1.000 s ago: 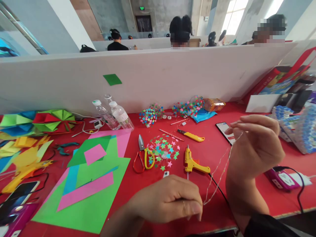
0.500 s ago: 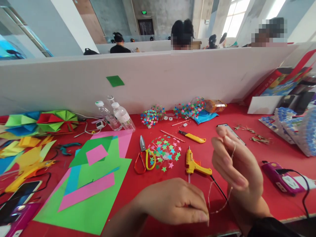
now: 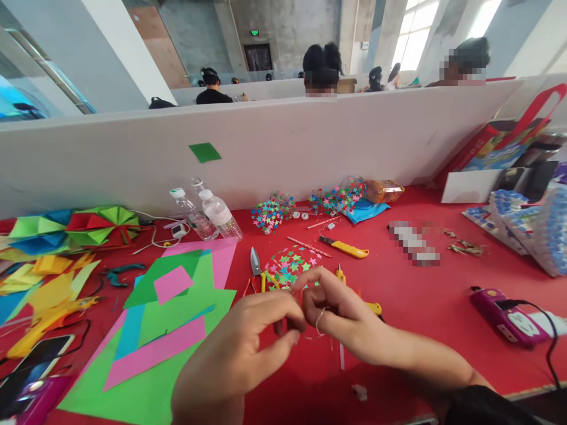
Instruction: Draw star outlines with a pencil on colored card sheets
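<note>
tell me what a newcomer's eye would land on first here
Probably the left hand and right hand, brought close together over the red table, with a thin pale strand curving at the right hand's fingers. Next would come the large bright green sheet on the left, then the multicoloured stars just beyond the hands.

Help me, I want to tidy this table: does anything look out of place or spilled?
Yes: brownish scraps lie loose on the right of the red table, possibly spilled waste. A small crumpled lump sits alone near the front edge. A green square is askew on the white partition, apart from the paper sheets.
</note>
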Action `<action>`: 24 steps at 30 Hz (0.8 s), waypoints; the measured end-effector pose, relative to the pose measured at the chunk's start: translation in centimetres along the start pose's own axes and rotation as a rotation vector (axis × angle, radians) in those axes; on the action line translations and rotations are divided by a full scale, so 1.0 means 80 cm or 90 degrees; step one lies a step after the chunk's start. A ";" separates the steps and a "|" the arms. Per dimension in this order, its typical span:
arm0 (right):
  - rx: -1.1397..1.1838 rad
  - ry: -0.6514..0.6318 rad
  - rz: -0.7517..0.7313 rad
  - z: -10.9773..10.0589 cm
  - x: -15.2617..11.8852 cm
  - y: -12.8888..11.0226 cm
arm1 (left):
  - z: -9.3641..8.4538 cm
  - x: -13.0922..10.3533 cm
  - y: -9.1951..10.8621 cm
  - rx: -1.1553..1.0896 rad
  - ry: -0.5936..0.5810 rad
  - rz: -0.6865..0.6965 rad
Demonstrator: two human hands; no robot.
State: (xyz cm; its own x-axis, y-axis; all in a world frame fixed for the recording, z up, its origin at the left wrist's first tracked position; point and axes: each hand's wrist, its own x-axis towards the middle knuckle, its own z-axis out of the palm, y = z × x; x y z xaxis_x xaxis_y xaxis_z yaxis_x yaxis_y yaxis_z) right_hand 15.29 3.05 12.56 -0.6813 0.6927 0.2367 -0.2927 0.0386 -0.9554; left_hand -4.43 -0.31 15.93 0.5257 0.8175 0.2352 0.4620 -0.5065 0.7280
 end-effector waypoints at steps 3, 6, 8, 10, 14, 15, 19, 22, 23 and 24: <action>-0.062 -0.005 0.001 0.003 0.004 0.004 | -0.003 -0.013 0.008 0.035 0.048 0.019; -0.089 -0.020 0.040 0.004 0.006 0.004 | 0.007 -0.011 0.010 0.060 0.081 0.008; -0.085 -0.024 0.041 0.005 0.006 0.003 | 0.016 -0.004 0.009 0.078 0.093 -0.005; -0.063 -0.024 0.020 0.006 0.006 0.004 | 0.024 0.003 0.007 0.085 0.081 0.001; -0.058 -0.020 0.001 0.003 0.005 0.006 | 0.027 0.007 0.006 0.092 0.085 0.027; -0.053 -0.018 0.003 0.002 0.005 0.007 | 0.026 0.007 0.006 0.090 0.095 0.028; 0.080 0.010 0.040 -0.004 0.010 0.007 | 0.020 0.010 0.005 -0.006 0.203 -0.039; 0.191 -0.003 0.120 -0.010 0.018 0.009 | 0.015 0.016 -0.004 -0.124 0.263 -0.102; 0.216 -0.012 0.146 -0.012 0.020 0.010 | 0.014 0.019 -0.008 -0.163 0.253 -0.111; 0.239 -0.018 0.168 -0.014 0.022 0.010 | 0.013 0.021 -0.013 -0.201 0.234 -0.122</action>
State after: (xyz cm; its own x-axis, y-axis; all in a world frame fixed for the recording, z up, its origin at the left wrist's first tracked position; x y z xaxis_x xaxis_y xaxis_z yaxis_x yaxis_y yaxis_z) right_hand 14.60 5.10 12.02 -0.7821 0.6232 0.0036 -0.3259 -0.4040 -0.8547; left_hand -3.30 1.35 14.91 0.1415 0.9584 0.2477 0.2584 -0.2774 0.9254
